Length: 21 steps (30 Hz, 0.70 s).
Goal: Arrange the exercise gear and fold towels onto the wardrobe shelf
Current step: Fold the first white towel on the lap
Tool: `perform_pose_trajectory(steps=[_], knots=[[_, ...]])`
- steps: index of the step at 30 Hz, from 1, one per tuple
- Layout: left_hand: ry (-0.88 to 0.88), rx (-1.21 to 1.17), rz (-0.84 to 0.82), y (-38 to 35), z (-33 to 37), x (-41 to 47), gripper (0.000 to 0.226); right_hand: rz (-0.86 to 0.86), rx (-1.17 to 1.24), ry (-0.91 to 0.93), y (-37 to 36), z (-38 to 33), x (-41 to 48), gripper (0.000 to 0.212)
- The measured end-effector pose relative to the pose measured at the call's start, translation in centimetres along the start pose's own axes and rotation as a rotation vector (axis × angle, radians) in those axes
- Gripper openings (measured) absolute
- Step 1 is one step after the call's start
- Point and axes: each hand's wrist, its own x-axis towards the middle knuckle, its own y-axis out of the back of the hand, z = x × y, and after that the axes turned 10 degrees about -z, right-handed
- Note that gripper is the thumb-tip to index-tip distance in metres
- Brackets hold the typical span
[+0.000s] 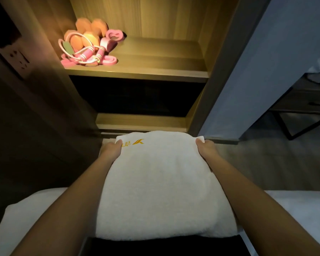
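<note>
Arms outstretched; left hand (112, 149) and right hand (207, 149) grip the towel (159, 182).

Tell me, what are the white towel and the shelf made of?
The white towel looks like soft terry cotton: fuzzy matte pile, with a yellow stitched logo. The shelf looks like wood or wood-look laminate: straight grain lines, smooth, low sheen.

Left hand (112, 150), right hand (207, 150), forearms (78, 191) (all bare)
</note>
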Motion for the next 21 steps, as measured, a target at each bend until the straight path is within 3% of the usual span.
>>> perform_pose_trajectory(steps=[7,12,14,16,17,21], knots=[[0.01,-0.016,-0.068,-1.1,-1.0,0.9,0.052,-0.048,-0.163,-0.036,-0.7,0.2,0.7,0.053],[0.036,0.104,-0.143,-0.2,-2.4,-1.4,0.043,-0.088,-0.262,-0.067,0.2,1.1,-0.3,0.051],[-0.141,0.155,0.012,0.2,-2.9,-2.2,0.037,0.01,-0.323,0.047,0.6,1.7,-0.8,0.049],[-0.431,0.102,0.207,0.5,-2.5,-2.7,0.028,0.142,-0.341,0.281,1.0,1.5,-1.2,0.047],[-0.526,0.042,0.228,0.7,-1.9,-2.8,0.023,0.165,-0.333,0.374,1.1,1.3,-1.3,0.045],[-0.467,-0.02,0.067,0.5,-0.4,-1.4,0.029,0.159,-0.37,0.502,0.9,1.2,-0.6,0.037]])
